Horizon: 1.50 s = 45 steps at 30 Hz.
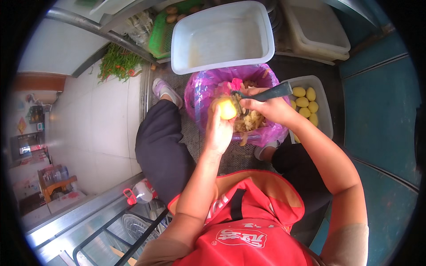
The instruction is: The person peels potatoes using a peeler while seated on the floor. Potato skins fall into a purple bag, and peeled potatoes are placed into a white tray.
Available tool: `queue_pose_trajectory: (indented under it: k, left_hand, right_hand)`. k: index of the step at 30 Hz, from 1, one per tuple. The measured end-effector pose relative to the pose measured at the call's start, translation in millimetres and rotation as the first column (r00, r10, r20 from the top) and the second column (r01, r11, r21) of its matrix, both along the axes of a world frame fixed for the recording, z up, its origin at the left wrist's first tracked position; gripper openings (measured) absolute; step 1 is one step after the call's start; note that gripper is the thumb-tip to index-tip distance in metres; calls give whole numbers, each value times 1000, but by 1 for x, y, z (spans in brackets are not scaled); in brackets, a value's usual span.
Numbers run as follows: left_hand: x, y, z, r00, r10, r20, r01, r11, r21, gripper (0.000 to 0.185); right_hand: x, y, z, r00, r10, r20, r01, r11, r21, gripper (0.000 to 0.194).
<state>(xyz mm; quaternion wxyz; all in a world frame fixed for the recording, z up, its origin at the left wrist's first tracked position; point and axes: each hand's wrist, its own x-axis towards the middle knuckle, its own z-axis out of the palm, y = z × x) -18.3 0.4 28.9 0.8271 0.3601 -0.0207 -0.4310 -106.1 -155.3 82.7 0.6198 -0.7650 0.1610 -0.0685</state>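
Note:
In my left hand (218, 133) is a yellow peeled potato (227, 109), held over a bin lined with a purple plastic bag (196, 99). My right hand (271, 106) grips a dark-handled peeler (278, 92), its head close against the potato's right side; blur hides whether they touch. Potato peelings (251, 121) lie heaped inside the bag, with something pink near the back. Right of the bin, a pale plastic tub (324, 113) contains several peeled potatoes (302, 102).
Beyond the bin stands a large white basin (229, 36). A green crate (159, 36) with brown potatoes (172, 14) is behind it at left. Green and red chillies (116, 63) lie on the tiled floor. Blue-green panels (379, 89) border the right side; a black metal rack (106, 232) stands lower left.

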Motion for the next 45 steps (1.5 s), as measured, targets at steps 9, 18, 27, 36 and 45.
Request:
queue_pose_trajectory:
  k: [9,18,27,36,45]
  left_hand:
    - [0,9,3,969,-125,-211,111,991,-77,39]
    - [4,0,-5,971,-54,-234,44,998,-47,47]
    - [6,9,-7,914,-233,-331,194,970,-147,50]
    - [-3,-2,0,941,-44,-337,37,999,-28,45]
    - [5,7,-6,930,-162,-331,128,984,-123,44]
  right_hand:
    - [-2,0,0,998,49,-35,-53,991,-126,24]
    - [0,0,4,1000,11,8,-10,997,-73,27]
    - [1,4,-12,1000,-6,12,8,991,-135,24]
    - [2,22,-15,944,138,299,-41,949,-311,22]
    - [-5,0,-23,1000,2,2,0,748,-663,22]
